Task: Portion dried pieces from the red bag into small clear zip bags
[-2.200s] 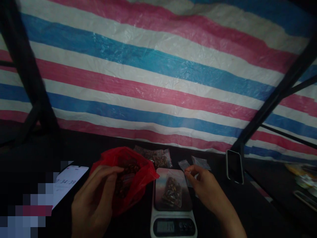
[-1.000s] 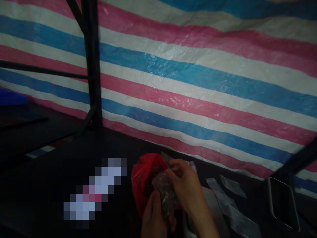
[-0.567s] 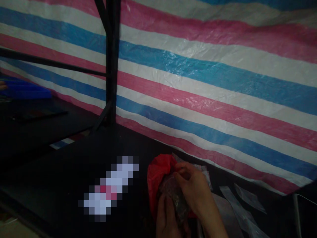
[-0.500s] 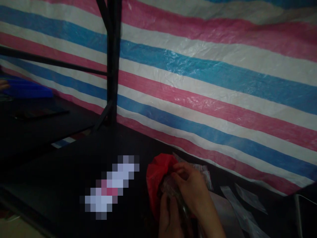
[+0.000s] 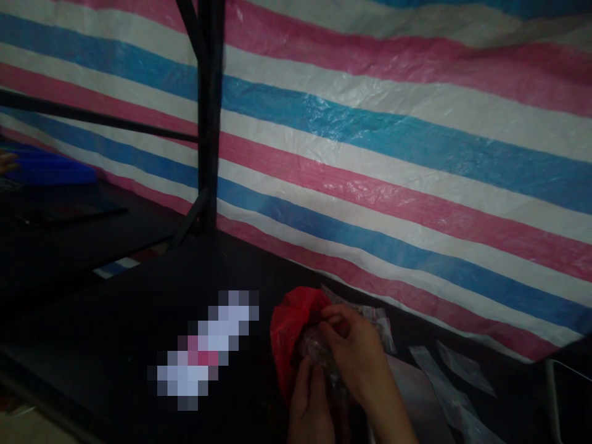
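Observation:
Both my hands meet over a red plastic bag [image 5: 289,327] on the dark table. My right hand [image 5: 358,361] curls its fingers round a small clear pouch [image 5: 317,342] with dark bits inside, held at the red bag's mouth. My left hand [image 5: 309,404] comes up from the bottom edge with its fingers closed on the lower part of the same pouch. Much of the pouch is hidden behind my fingers.
Several filled clear pouches [image 5: 377,317] lie behind the red bag. Empty clear pouches [image 5: 456,385] lie to the right on the table [image 5: 115,308], beside a scale's pale platform [image 5: 416,401]. A pixelated lit object [image 5: 203,351] lies left. A black post [image 5: 208,117] stands before the striped tarp [image 5: 393,142].
The small pouch left the scale and is now held by both hands at the red bag. The view has swung left. Over the last half second my fingers shifted only slightly.

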`<move>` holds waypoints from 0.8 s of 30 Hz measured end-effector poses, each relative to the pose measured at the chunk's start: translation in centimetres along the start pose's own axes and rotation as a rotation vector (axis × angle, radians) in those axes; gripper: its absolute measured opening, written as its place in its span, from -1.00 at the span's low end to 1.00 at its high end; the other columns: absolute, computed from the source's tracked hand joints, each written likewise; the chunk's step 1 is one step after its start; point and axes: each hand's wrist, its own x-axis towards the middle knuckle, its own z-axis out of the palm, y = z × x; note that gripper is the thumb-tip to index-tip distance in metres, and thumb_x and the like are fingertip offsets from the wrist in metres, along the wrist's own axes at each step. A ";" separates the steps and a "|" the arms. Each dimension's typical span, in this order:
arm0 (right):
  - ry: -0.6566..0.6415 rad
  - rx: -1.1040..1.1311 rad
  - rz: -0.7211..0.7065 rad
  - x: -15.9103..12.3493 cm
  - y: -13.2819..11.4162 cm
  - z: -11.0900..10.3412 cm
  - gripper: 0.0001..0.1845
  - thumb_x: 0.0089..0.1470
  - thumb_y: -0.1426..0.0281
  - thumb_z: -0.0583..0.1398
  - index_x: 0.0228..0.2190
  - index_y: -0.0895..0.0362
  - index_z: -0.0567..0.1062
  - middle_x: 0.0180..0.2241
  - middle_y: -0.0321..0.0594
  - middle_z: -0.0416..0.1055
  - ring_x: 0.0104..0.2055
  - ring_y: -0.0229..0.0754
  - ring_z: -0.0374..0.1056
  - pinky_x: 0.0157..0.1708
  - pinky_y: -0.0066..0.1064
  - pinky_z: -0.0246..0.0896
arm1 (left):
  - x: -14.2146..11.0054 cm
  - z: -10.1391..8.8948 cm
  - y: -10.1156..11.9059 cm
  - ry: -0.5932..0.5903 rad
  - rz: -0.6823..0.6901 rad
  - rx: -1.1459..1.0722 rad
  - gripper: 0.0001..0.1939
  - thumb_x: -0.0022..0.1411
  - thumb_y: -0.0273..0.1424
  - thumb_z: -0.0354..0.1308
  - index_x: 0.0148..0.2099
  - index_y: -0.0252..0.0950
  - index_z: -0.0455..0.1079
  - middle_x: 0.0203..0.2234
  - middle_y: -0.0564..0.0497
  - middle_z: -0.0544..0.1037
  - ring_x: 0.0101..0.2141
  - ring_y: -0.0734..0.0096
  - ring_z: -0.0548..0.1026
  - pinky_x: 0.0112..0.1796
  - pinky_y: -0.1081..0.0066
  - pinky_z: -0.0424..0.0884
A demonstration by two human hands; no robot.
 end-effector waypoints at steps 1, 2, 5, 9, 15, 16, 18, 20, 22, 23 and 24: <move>0.003 0.013 -0.002 0.0 0.1 0.0 -0.79 -0.01 0.47 0.20 -0.35 0.07 0.65 -0.40 -0.20 0.63 -0.33 -0.03 0.56 -0.30 -0.29 0.40 | 0.0 0.3 0.2 0.005 -0.035 -0.007 -0.50 0.24 -0.19 0.21 0.21 -0.17 0.51 0.11 -0.22 0.66 0.10 -0.04 0.64 -0.03 0.14 0.63; 0.006 0.027 -0.004 0.0 0.2 0.0 -0.78 -0.01 0.46 0.20 -0.35 0.07 0.65 -0.40 -0.20 0.63 -0.33 -0.03 0.56 -0.30 -0.29 0.40 | 0.0 0.5 0.5 0.014 -0.077 -0.025 -0.49 0.31 -0.16 0.13 0.25 -0.19 0.48 0.06 -0.22 0.69 -0.04 0.03 0.70 -0.14 0.19 0.66; 0.018 0.090 -0.009 0.0 0.4 -0.2 -0.79 -0.04 0.42 0.21 -0.34 0.08 0.65 -0.40 -0.19 0.63 -0.33 -0.04 0.56 -0.32 -0.30 0.40 | 0.2 0.8 1.5 0.035 -0.158 -0.049 -0.41 0.41 -0.08 0.03 0.33 -0.27 0.41 -0.11 -0.24 0.73 -0.27 0.11 0.74 -0.33 0.27 0.64; 0.006 0.238 0.004 -0.2 0.2 -1.2 -0.79 -0.07 0.30 0.29 -0.34 0.10 0.64 -0.43 -0.20 0.61 -0.37 -0.06 0.55 -0.38 -0.33 0.40 | 0.8 -0.1 2.4 0.045 -0.133 -0.029 -0.40 0.40 -0.07 0.07 0.36 -0.24 0.40 0.00 -0.26 0.71 -0.06 0.00 0.72 -0.18 0.17 0.68; -0.064 0.403 -0.016 -1.4 -0.1 -5.2 -0.60 -0.05 0.09 0.43 -0.25 0.08 0.60 -0.36 -0.24 0.62 -0.31 -0.12 0.54 -0.29 -0.37 0.43 | 0.9 -0.8 3.4 0.018 0.165 0.195 -0.51 0.48 -0.15 0.00 0.31 -0.13 0.48 0.34 -0.11 0.48 0.39 0.00 0.34 0.34 -0.09 0.28; -0.072 0.414 -0.032 -1.7 -0.1 -5.9 -0.60 -0.04 0.09 0.44 -0.24 0.07 0.60 -0.35 -0.24 0.62 -0.28 -0.13 0.54 -0.26 -0.38 0.42 | 0.7 -0.7 3.8 0.048 0.243 0.241 -0.51 0.50 -0.15 -0.03 0.32 -0.10 0.47 0.31 -0.11 0.51 0.38 0.00 0.35 0.33 -0.09 0.31; -0.079 0.424 -0.064 -2.4 -0.1 -7.0 -0.62 0.00 0.11 0.44 -0.23 0.07 0.60 -0.32 -0.24 0.61 -0.25 -0.15 0.53 -0.22 -0.39 0.42 | 0.5 -0.6 4.5 0.069 0.368 0.299 -0.53 0.50 -0.17 -0.04 0.33 -0.02 0.46 0.18 -0.13 0.60 0.25 0.01 0.52 0.21 -0.02 0.49; -0.072 0.386 -0.088 -3.1 -0.2 -7.8 -0.67 0.03 0.14 0.42 -0.25 0.08 0.60 -0.31 -0.22 0.61 -0.25 -0.14 0.53 -0.20 -0.38 0.42 | 0.4 -0.6 5.1 0.013 0.470 0.330 -0.54 0.50 -0.17 -0.03 0.33 0.04 0.45 0.01 -0.10 0.62 0.02 0.13 0.65 0.03 0.12 0.63; -0.023 0.325 -0.116 -3.7 -0.1 -8.7 -0.72 0.05 0.15 0.39 -0.30 0.08 0.60 -0.33 -0.22 0.61 -0.26 -0.13 0.52 -0.20 -0.37 0.41 | 0.3 -0.7 5.5 -0.012 0.547 0.347 -0.54 0.51 -0.16 -0.05 0.33 0.06 0.44 -0.10 -0.05 0.57 -0.12 0.24 0.66 -0.07 0.21 0.65; 0.014 0.295 -0.130 -4.0 0.1 -9.3 -0.74 0.06 0.16 0.38 -0.32 0.08 0.60 -0.33 -0.22 0.60 -0.26 -0.13 0.52 -0.20 -0.36 0.41 | 0.3 -0.6 5.6 -0.001 0.563 0.346 -0.54 0.51 -0.15 -0.05 0.33 0.05 0.44 -0.10 -0.04 0.55 -0.13 0.27 0.65 -0.09 0.23 0.64; 0.054 0.270 -0.137 -4.2 0.5 -10.1 -0.75 0.07 0.16 0.37 -0.32 0.07 0.59 -0.35 -0.23 0.59 -0.27 -0.13 0.51 -0.20 -0.36 0.39 | 0.3 -0.6 5.7 0.022 0.576 0.348 -0.54 0.52 -0.13 -0.06 0.33 0.04 0.43 -0.08 -0.04 0.53 -0.11 0.27 0.63 -0.09 0.24 0.63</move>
